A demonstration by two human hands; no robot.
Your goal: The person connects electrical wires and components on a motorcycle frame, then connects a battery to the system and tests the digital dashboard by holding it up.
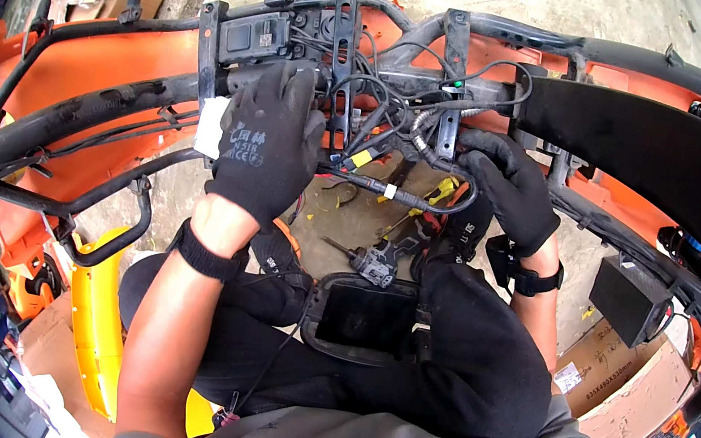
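Observation:
My left hand (263, 151), in a black work glove, lies on a dark part of the vehicle frame (152, 94). Its fingers stretch away from me, just below a black box-shaped module (255, 37). Beside that wrist sticks out a white label or tag (211, 126). My right hand (513, 189), gloved too, has bent fingers against the frame beside a looped black cable (462, 201); what they grip, if anything, is hidden. Between both hands runs a tangle of black wires (385, 106) with a yellow-marked connector (362, 159).
A cordless power tool (375, 264) and yellow-handled pliers (441, 192) lie on the floor between my feet. Near my knees sits a black open tray (362, 321). Orange panels (84, 61), a yellow panel (96, 317) and cardboard boxes (617, 377) surround me. A long black panel (642, 145) covers the frame's right.

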